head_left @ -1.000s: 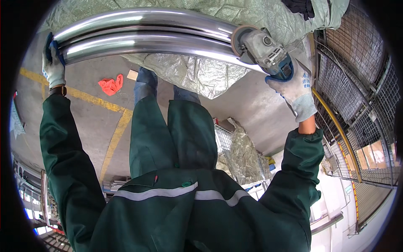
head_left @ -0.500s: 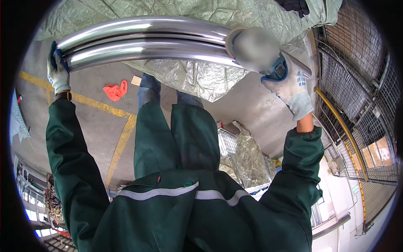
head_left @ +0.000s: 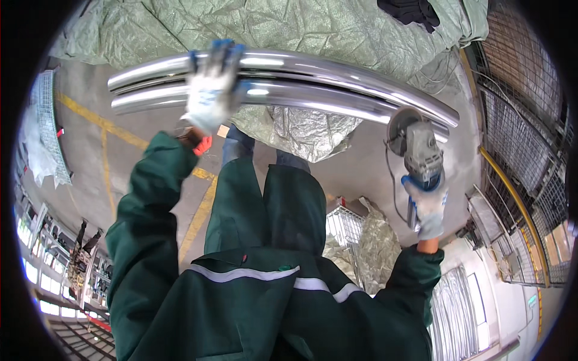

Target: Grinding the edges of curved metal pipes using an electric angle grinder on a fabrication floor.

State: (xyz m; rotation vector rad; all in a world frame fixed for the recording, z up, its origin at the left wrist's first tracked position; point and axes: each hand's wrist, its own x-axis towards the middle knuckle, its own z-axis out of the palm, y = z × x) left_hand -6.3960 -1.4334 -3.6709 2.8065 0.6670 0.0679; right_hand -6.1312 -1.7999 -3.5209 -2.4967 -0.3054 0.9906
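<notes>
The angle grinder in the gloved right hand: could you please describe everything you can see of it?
The grey handheld angle grinder has a round disc head at its upper end, a stubby grey body and a blue rear grip. The right hand, in a white and blue work glove, grips that rear part. It points up toward the two shiny curved metal tubes, its disc at the lower tube's right stretch; actual contact cannot be told. A thin dark cable hangs beside it.

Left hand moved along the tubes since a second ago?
Yes. The left hand has slid rightward along the steel tubes, from their left end toward the middle.
</notes>
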